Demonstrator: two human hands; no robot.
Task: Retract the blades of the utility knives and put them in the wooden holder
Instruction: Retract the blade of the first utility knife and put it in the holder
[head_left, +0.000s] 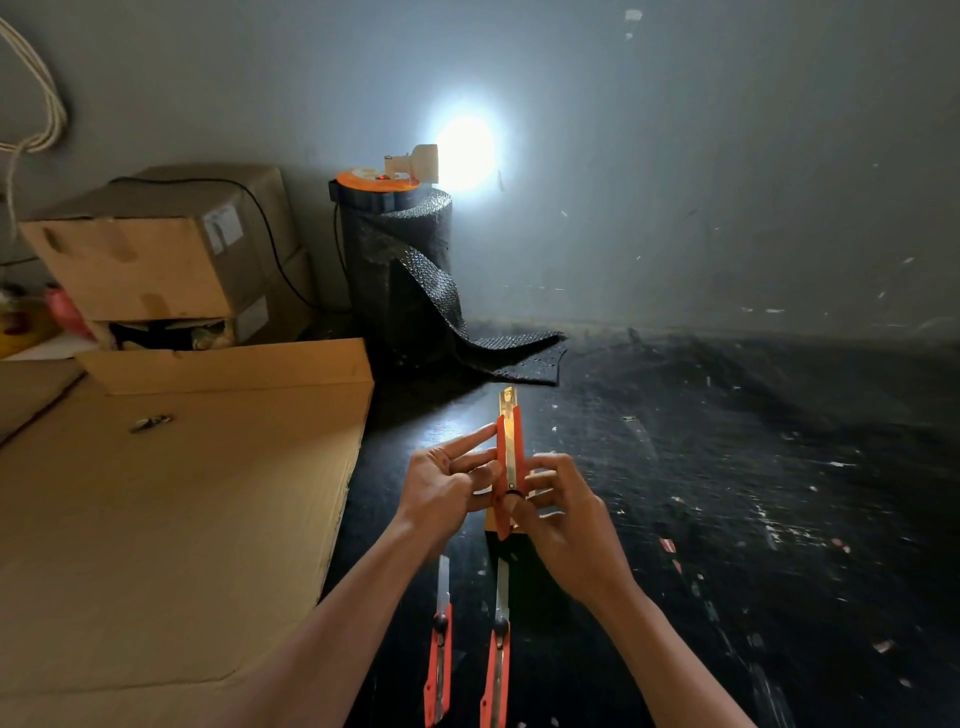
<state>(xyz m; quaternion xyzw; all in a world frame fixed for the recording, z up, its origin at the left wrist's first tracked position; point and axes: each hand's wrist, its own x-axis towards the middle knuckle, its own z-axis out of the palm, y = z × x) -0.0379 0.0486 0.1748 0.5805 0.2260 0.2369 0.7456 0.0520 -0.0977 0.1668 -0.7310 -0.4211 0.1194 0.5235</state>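
Note:
An orange utility knife stands nearly upright in front of me, a short piece of blade showing at its top. My left hand steadies its left side with the fingertips. My right hand grips its lower body, thumb on the black slider. Behind and under the hands, a wooden holder is mostly hidden. Two more orange utility knives lie on the black floor below, one on the left and one on the right, both with blades extended.
Flat cardboard sheets cover the floor on the left, with stacked cardboard boxes behind them. A roll of black bubble wrap stands at the wall, topped by a cable reel and a bright lamp. Scuffed black floor stretches to the right.

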